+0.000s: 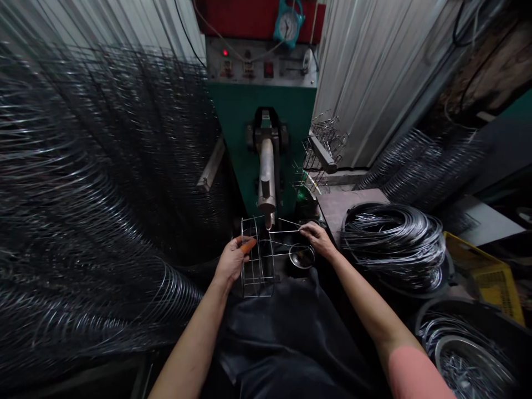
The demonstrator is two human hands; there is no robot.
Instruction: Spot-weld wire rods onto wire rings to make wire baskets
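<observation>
Left hand [233, 259]: grip clamped on wire frame [260, 271], which sits by the electrode [269, 219] of the green machine [230, 105]. Frame's long axis runs machine to apron [282, 327]; near edge close to apron. Right hand [316, 237]: grip pinched on 1 wire rod [286, 231], lying crosswise, pointing left at electrode. Between frame and right hand, gap partly filled by 1 round bowl [302, 265].

A teal clock [288, 26] hangs near corrugated walls [366, 72].

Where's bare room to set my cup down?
Perhaps the flat board, between the green machine and wire coils. Crowded: the left side, with stacked wirework, and around the left hand and right hand, with a wire frame and round dish.
</observation>
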